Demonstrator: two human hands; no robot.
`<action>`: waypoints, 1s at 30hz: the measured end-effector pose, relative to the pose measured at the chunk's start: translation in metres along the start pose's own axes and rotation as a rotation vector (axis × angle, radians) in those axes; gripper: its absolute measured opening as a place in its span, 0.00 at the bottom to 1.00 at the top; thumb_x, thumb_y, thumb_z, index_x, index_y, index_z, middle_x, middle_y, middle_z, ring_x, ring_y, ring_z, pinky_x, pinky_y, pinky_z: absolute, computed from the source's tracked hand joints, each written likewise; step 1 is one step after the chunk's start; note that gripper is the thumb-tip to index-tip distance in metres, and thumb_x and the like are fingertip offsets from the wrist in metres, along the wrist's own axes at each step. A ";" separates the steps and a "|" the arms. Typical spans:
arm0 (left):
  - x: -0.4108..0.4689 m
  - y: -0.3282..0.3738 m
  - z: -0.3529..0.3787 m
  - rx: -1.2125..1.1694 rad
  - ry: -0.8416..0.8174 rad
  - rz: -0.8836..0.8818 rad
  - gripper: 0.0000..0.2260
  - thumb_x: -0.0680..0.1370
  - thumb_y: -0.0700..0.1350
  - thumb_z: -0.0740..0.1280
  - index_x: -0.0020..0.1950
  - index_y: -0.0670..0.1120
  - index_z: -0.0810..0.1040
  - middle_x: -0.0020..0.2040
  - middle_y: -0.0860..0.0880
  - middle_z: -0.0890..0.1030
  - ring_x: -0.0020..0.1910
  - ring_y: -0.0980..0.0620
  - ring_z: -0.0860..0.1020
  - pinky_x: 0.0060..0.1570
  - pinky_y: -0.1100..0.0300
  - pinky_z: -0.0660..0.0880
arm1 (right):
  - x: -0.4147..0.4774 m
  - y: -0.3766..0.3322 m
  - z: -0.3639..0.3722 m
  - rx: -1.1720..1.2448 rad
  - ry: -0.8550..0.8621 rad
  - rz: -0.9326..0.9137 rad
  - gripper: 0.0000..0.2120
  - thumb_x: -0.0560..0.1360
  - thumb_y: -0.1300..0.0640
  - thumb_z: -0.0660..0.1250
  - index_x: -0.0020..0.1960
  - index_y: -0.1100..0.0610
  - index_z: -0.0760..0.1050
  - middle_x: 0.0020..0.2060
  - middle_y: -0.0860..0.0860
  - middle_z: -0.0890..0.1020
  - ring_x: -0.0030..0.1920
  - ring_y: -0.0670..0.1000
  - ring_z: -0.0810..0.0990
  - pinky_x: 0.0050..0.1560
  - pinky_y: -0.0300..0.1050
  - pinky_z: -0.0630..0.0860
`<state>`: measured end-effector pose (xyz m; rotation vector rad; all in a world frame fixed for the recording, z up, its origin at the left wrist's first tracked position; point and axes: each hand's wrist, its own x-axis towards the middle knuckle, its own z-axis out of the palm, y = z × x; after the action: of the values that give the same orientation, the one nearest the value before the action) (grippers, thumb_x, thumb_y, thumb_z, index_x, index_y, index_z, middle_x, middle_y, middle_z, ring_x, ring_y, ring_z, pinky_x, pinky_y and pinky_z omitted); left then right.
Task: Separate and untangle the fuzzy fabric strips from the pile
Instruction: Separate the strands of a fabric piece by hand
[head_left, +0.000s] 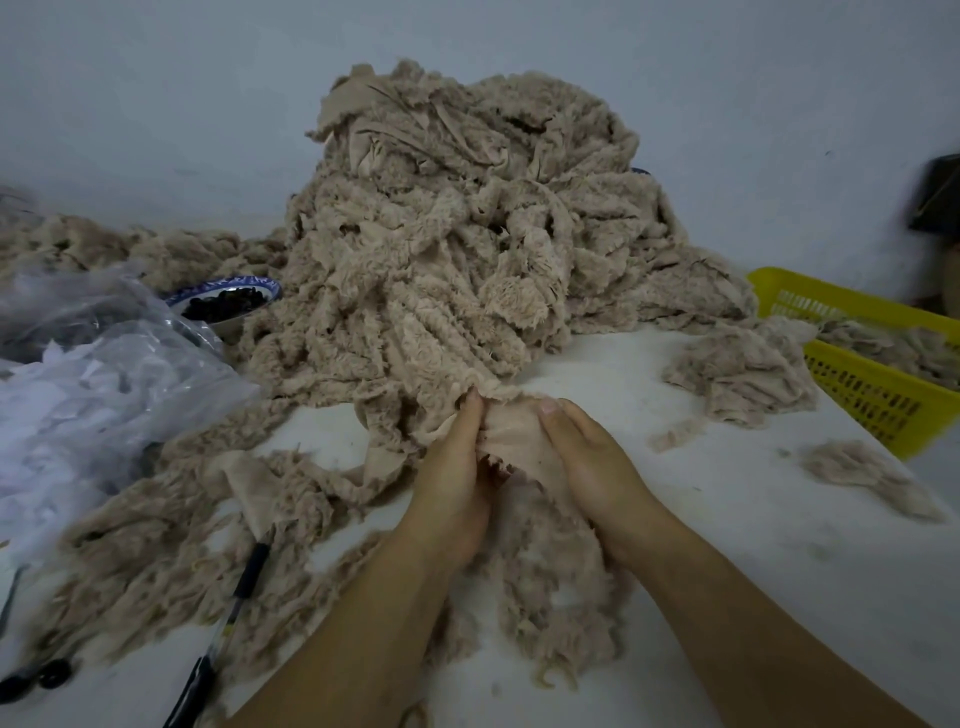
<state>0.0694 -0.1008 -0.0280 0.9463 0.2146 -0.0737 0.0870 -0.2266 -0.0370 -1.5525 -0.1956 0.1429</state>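
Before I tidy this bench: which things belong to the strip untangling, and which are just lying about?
Job: fabric pile; held strip; left hand; right hand; loose strips; yellow basket holding strips.
Lying about: plastic bag; bowl; pen.

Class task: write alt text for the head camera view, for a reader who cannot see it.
Two hands, left and right, pinch a beige fabric strip at the foot of a tall pile of fuzzy strips on a white table. A yellow basket sits right; a plastic bag and a bowl sit left.

Basket (878, 400) right of pile (467, 234)
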 end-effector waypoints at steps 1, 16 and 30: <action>0.001 0.000 -0.001 0.001 0.001 0.014 0.23 0.78 0.54 0.64 0.64 0.39 0.79 0.59 0.40 0.83 0.59 0.45 0.82 0.54 0.55 0.79 | 0.000 -0.001 -0.001 -0.015 0.007 0.002 0.14 0.83 0.45 0.58 0.48 0.41 0.81 0.45 0.40 0.85 0.45 0.40 0.84 0.39 0.30 0.77; 0.008 0.009 -0.012 -0.290 -0.043 -0.004 0.07 0.69 0.41 0.69 0.32 0.43 0.84 0.35 0.45 0.82 0.33 0.51 0.83 0.33 0.58 0.80 | -0.002 -0.006 -0.011 -0.165 0.032 -0.052 0.17 0.80 0.48 0.64 0.37 0.57 0.66 0.30 0.48 0.67 0.29 0.46 0.67 0.28 0.34 0.63; -0.005 0.001 -0.002 0.436 0.199 0.140 0.39 0.67 0.75 0.58 0.56 0.43 0.83 0.49 0.44 0.86 0.47 0.48 0.85 0.40 0.60 0.79 | -0.004 0.000 -0.003 -0.270 -0.043 -0.111 0.15 0.77 0.33 0.59 0.42 0.43 0.73 0.37 0.40 0.79 0.39 0.40 0.77 0.38 0.30 0.72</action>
<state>0.0641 -0.0987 -0.0274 1.4024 0.3233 0.1080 0.0841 -0.2303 -0.0375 -1.8034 -0.3462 0.0636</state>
